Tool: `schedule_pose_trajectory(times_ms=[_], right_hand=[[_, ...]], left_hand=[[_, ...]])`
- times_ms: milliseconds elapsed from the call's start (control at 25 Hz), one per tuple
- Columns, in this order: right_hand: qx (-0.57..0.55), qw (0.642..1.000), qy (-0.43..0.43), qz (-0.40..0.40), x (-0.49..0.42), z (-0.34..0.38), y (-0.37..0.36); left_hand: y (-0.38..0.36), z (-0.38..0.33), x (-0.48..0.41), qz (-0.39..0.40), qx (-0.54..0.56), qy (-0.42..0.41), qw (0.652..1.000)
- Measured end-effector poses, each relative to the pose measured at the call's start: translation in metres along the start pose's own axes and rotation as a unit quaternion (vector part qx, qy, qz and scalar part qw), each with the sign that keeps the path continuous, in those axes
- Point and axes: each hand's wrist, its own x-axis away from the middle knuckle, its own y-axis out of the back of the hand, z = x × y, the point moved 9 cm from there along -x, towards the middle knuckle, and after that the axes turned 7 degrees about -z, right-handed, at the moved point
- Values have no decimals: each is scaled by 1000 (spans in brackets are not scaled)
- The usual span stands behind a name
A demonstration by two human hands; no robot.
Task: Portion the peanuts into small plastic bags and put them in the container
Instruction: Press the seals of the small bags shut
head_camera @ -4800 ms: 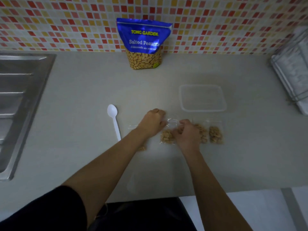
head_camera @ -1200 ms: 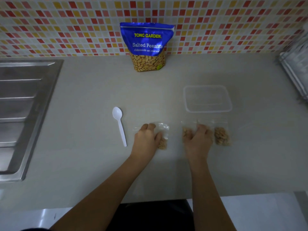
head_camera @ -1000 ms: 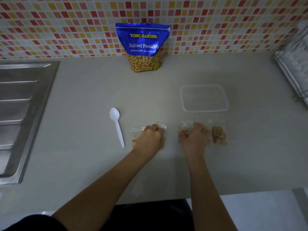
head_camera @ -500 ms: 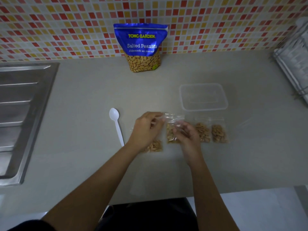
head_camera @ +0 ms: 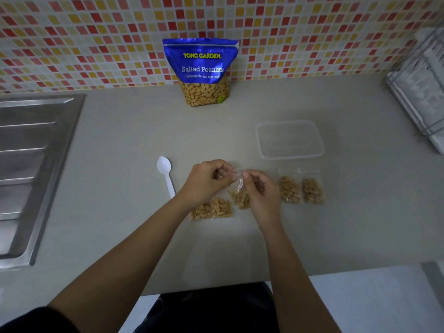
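My left hand (head_camera: 206, 182) and my right hand (head_camera: 260, 192) both pinch the top edge of a small clear bag of peanuts (head_camera: 240, 197), which hangs between them just above the counter. Two filled small bags (head_camera: 212, 210) lie side by side below my left hand. Two more filled bags (head_camera: 289, 189) (head_camera: 312, 191) lie to the right of my right hand. A clear rectangular plastic container (head_camera: 289, 139) stands empty behind them. The blue bag of salted peanuts (head_camera: 203, 70) stands upright against the tiled wall.
A white plastic spoon (head_camera: 166, 174) lies on the grey counter left of my hands. A steel sink drainboard (head_camera: 31, 164) fills the left side. A wire rack (head_camera: 420, 92) sits at the far right. The counter's front edge runs below my forearms.
Both hands came off the bags they pressed on the counter and lifted one small bag between them. They now pinch its top closer together than half a second ago.
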Motion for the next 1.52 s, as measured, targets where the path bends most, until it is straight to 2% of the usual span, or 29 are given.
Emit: schedule_pose_trajectory(times_ms=[160, 280, 400, 600, 720, 840, 960, 1080, 1200, 1320, 1440, 1520], right_hand=[[-2, 1000, -13, -9, 3, 1, -2], [48, 998, 9, -35, 3, 2, -3], [78, 994, 30, -74, 3, 7, 1], [69, 995, 37, -67, 3, 10, 0], [83, 991, 57, -91, 9, 15, 1], [74, 987, 71, -122, 12, 17, 7], [78, 986, 67, -133, 14, 13, 9], [90, 989, 24, -111, 10, 0, 10], [88, 992, -45, -79, 2, -25, 13], [2, 990, -117, -76, -3, -41, 12], [-49, 983, -162, -71, -1, -45, 5], [-19, 987, -152, -55, -4, -42, 3]], left_hand=[[-1, -10, -1, -5, -56, -52, 997], [-5, -17, 0, -25, -116, -96, 988], [-8, -20, 3, -59, -140, -110, 982], [-3, -27, 6, -93, -154, -133, 975], [-6, -26, 7, -90, -195, -142, 966], [-8, -30, 13, -110, -319, -229, 913], [-7, -29, 12, -121, -382, -264, 877], [-8, -17, 9, -106, -363, -231, 897], [-10, 13, 9, -101, -249, -132, 954], [-17, 35, 22, -103, -129, -39, 985], [-29, 57, 29, -80, 20, 93, 992], [-31, 61, 28, -89, 45, 124, 987]])
